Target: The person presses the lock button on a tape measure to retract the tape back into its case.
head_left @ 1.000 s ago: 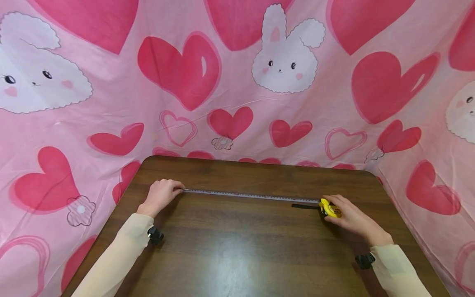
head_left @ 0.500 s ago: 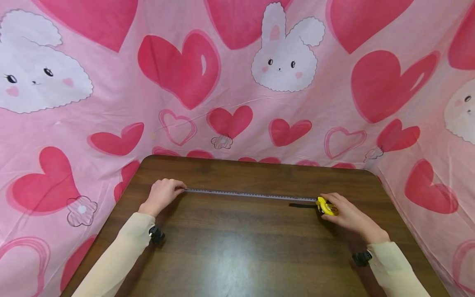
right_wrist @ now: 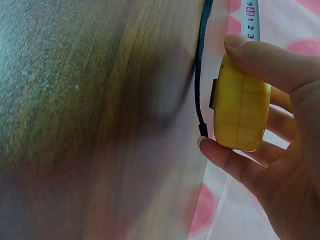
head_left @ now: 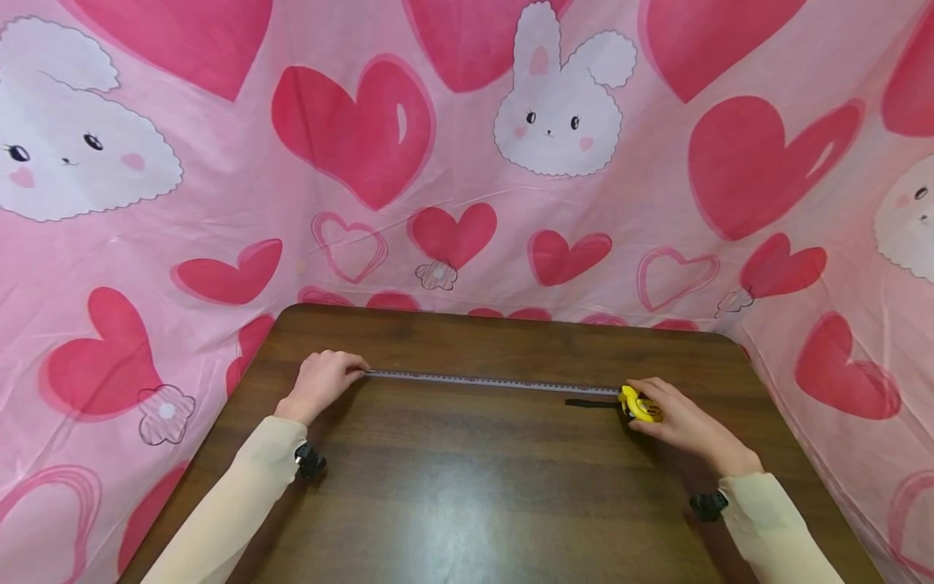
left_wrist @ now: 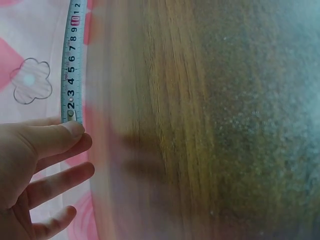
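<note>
Tape measure (head_left: 645, 407), yellow case, blade (head_left: 496, 382) drawn out straight between two hands.
Left hand (head_left: 324, 380): thumb and finger pinch the blade's free end, beside the lowest printed figures. Right hand (head_left: 689, 426): grips the case, thumb near the mouth where higher figures show. Location: across the far half of the brown table (head_left: 467, 462), case to the right; whether the blade touches the tabletop cannot be told. Black strap (head_left: 589, 403): runs from the case, just beside the blade. Progress, as judged: drawing-out done, a long run exposed, both ends in hand; winding-in not done; anything further left cannot be told.
</note>
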The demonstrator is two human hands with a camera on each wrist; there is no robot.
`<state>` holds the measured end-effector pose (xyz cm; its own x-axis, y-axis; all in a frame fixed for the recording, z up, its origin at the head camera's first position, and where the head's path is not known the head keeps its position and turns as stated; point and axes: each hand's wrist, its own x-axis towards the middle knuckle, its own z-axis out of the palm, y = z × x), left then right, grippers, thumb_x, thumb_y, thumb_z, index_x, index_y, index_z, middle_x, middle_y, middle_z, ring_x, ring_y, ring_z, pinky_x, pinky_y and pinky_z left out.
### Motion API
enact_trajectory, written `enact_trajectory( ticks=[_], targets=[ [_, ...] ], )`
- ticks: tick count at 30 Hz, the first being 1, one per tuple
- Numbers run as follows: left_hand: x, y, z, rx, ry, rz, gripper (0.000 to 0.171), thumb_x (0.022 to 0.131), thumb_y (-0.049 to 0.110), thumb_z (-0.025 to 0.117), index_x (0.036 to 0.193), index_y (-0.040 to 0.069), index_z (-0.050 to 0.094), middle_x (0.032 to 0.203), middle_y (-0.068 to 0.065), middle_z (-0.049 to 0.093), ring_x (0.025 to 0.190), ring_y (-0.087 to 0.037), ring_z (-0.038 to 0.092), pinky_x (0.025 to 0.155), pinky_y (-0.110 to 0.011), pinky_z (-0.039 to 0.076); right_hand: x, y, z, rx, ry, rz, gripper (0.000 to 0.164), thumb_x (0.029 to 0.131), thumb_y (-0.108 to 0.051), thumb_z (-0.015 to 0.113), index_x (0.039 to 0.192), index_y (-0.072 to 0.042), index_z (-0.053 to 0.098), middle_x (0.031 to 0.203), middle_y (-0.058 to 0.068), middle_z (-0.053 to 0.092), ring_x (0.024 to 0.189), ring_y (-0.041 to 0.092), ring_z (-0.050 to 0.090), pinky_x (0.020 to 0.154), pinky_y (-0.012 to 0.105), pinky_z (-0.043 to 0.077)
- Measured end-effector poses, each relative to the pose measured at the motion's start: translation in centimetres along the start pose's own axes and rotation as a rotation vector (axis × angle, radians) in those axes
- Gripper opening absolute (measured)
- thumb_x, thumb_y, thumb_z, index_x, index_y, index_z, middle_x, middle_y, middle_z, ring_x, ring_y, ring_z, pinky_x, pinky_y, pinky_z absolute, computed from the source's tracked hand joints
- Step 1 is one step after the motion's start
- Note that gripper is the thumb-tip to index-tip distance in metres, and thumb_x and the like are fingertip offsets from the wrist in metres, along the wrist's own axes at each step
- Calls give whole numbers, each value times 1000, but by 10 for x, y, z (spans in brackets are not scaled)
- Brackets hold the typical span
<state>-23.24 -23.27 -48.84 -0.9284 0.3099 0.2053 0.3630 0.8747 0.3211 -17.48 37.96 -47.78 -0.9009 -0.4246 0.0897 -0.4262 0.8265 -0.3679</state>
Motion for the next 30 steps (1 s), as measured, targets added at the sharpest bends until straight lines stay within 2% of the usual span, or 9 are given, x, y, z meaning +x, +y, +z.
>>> enact_trajectory(
  ticks=[12,22,30],
  targets=[
    [2,-1,-1,-13,-8,-1,11,91,14,81,102,13,83,99,-9,80,83,-28,71,81,-52,57,2,-3,2,20,-15,15,67,89,-25,84,142,4,55,132,23,60,111,36,59,100,64,49],
    [4,0,0,-12,-9,14,12,91,14,82,103,13,83,99,-9,79,85,-29,72,83,-52,57,2,-5,2,58,-46,68,70,90,-29,83,147,-2,52,135,20,58,116,36,59,102,64,49],
    [7,1,-1,-13,-19,6,12,91,14,81,103,13,83,100,-9,79,85,-29,71,83,-52,57,5,-8,1,58,-46,64,70,90,-29,83,147,-2,52,136,21,57,116,37,58,102,64,49]
  ],
)
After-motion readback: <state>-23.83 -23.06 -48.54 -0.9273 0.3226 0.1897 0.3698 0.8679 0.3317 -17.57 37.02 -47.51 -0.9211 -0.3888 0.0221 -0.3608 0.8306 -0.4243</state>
